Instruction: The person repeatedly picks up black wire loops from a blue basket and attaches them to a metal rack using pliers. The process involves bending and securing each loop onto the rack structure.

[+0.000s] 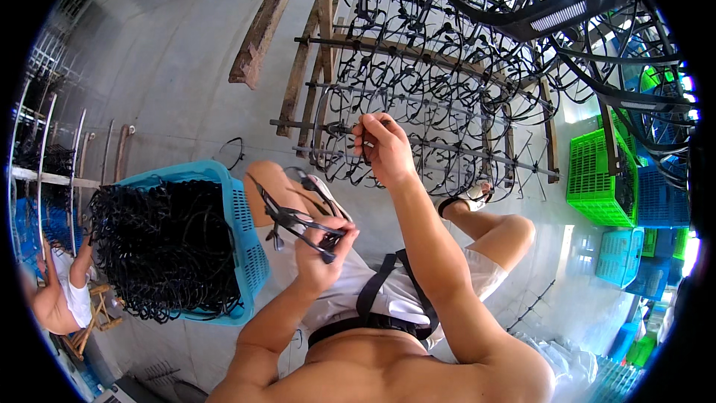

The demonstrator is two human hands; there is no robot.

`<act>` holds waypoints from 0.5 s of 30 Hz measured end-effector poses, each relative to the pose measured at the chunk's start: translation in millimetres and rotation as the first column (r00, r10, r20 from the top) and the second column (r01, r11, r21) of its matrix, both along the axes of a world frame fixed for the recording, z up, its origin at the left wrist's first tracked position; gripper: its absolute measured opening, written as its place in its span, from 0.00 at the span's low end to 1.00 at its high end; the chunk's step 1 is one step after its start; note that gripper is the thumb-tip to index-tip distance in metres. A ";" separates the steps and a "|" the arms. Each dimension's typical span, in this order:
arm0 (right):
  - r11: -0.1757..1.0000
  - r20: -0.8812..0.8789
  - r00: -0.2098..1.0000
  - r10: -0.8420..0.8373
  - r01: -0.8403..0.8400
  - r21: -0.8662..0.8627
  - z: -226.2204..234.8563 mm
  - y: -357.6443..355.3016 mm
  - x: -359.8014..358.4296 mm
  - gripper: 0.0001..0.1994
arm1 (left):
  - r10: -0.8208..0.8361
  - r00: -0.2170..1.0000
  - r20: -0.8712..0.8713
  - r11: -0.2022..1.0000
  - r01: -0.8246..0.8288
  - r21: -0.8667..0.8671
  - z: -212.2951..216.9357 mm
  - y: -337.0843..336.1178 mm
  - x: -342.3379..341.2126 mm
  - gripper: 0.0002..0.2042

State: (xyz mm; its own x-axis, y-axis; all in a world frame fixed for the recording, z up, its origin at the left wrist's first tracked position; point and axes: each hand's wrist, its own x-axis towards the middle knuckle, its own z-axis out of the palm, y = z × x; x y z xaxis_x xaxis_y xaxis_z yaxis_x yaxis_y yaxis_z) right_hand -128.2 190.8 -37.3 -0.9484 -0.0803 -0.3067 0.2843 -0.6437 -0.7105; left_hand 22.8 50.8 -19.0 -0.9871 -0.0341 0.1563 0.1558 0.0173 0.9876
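Note:
My left hand (322,254) is closed around a few black curved plastic pieces (287,216), thin bands with thicker ends, held above my lap. Further forward, my right hand (384,145) pinches a small dark part at the left end of a rack rod (298,125); the fingers hide most of it. Many similar black curved pieces (418,82) hang in rows along the rods of the wooden-framed rack (323,30). To my left, a blue plastic basket (237,201) is heaped with loose black pieces (168,246).
One black hoop (236,151) lies on the grey floor by the basket. Green crates (597,179) and a light blue basket (620,254) stand at the right. Large black parts (567,15) hang close at upper right. Another person (63,291) sits at far left.

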 end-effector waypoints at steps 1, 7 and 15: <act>1.000 -0.018 1.000 0.007 -0.007 0.003 -4.1 1.8 -0.9 0.07 | 0.033 0.992 -0.119 0.982 -0.054 -0.179 -6.9 6.2 -6.1 0.11; 0.995 -0.039 0.998 0.052 -0.049 0.091 -7.4 5.1 1.9 0.06 | 0.113 0.921 -0.372 0.806 -0.303 -0.507 -50.1 40.5 -57.2 0.08; 0.977 -0.046 0.991 0.128 -0.118 0.177 -3.6 10.5 5.2 0.06 | 0.077 0.899 -0.431 0.841 -0.291 -0.456 -75.5 38.7 -73.4 0.12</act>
State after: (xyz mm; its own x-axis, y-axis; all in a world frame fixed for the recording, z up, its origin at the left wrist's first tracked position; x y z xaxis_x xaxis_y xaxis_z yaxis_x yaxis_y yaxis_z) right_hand -122.9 201.3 -40.9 -0.9508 -0.1481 -0.2723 0.3099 -0.4720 -0.8254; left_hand -50.6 89.5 -94.4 -0.8262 -0.0214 0.5630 0.4584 0.5555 0.6938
